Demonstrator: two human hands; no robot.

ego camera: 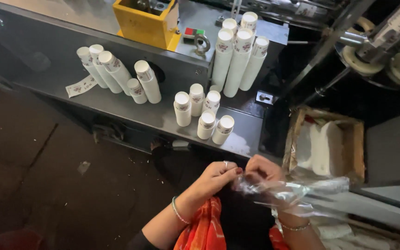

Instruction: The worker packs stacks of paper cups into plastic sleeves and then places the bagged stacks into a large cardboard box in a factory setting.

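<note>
Both hands, left hand and right hand, pinch a clear plastic bag.

Cup stacks: five leaning left, five upright centre, five tall at back. One cardboard box. One clear plastic bag.

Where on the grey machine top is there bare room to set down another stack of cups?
The grey machine top is bare at its far left, beyond the leaning cup stacks. A thin strip runs along the front edge below them. The right is crowded: short stacks, tall stacks. Both hands hold a clear plastic bag.
</note>
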